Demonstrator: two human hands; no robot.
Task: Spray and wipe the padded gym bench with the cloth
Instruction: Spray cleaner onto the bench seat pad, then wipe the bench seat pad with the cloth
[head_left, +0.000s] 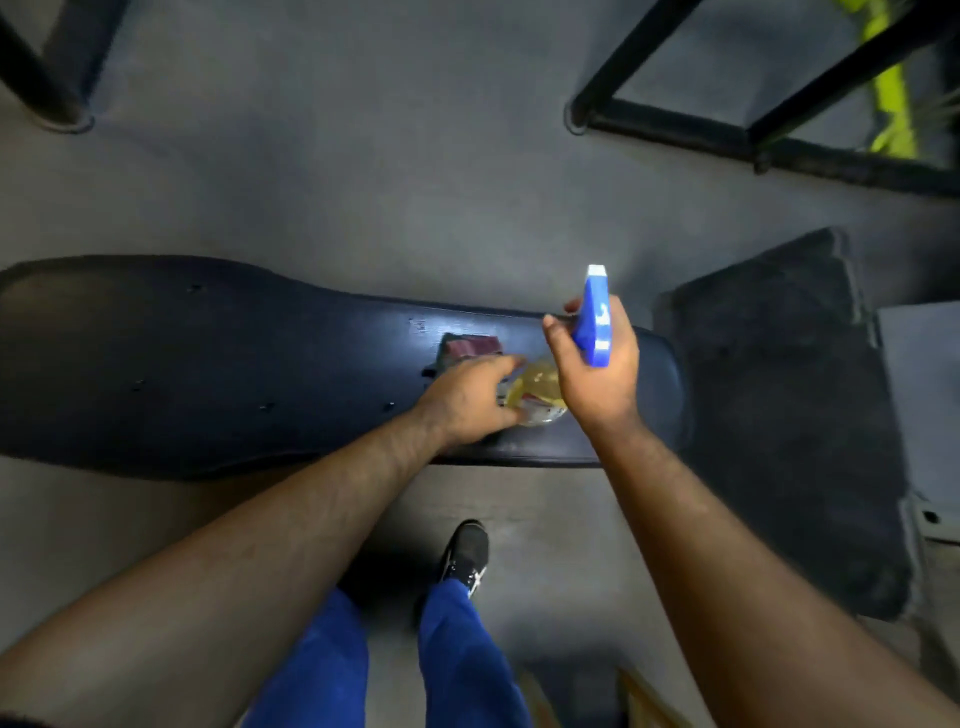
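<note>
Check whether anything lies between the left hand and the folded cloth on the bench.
Nothing visible does. The left hand reaches across the dark padded bench, its fingertips just short of the folded reddish cloth, with only bare pad between them.

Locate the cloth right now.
Head view: the cloth lies on the bench, right of centre, just beyond the left hand and left of the spray bottle.
</note>
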